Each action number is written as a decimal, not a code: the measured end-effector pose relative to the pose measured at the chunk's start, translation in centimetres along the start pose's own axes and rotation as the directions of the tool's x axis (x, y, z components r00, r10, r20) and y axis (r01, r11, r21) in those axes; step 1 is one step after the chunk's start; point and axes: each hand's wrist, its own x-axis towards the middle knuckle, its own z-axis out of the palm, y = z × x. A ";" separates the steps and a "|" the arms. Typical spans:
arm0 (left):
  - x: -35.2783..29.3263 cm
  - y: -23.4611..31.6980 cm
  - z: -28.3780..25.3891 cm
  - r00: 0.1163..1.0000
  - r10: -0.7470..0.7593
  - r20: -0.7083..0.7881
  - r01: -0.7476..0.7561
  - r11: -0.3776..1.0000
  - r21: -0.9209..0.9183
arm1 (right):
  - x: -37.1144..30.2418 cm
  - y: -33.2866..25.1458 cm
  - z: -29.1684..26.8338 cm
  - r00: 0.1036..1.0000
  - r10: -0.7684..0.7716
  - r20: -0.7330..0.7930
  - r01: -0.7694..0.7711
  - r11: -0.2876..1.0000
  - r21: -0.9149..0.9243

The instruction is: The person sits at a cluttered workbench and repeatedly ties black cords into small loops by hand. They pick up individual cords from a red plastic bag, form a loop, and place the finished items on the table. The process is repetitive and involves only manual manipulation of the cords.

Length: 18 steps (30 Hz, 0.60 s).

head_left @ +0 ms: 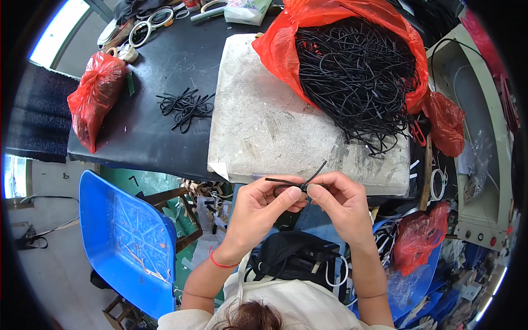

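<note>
Just off the near edge of the pale board, my two hands come together on one thin black cord (281, 181). Thumb and fingers of my left hand (265, 203) pinch it, and my right hand (340, 201) pinches it close beside. It crosses over itself between my thumbs, with a loop on the left and a loose end sticking up. Whether a knot sits there is hidden by my fingertips. Beyond my hands, a large heap of black cords (357, 71) spills from an open red plastic bag (278, 49). A small pile of looped black cords (187, 107) lies left of the board.
The pale worn board (258, 126) rests on a black-covered table (146, 118). A tied red bag (98, 93) stands at the table's left. Below it is a blue plastic tub (126, 236). Tape rolls (140, 34) lie at the back. A beige metal cabinet (484, 181) flanks the right side.
</note>
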 end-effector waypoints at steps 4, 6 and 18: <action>0.0 0.0 0.1 1.000 0.025 0.009 -0.025 1.000 -0.015 | -0.1 0.1 0.4 1.000 -0.017 -0.017 0.019 0.995 0.099; -0.2 0.0 0.3 1.000 0.015 -0.011 -0.016 0.994 -0.106 | -0.1 0.9 0.5 0.996 -0.083 -0.033 0.087 0.987 0.136; 0.0 0.6 0.1 0.997 -0.069 0.031 0.068 0.997 0.031 | 0.2 0.2 1.0 0.997 -0.062 -0.055 0.066 0.995 0.080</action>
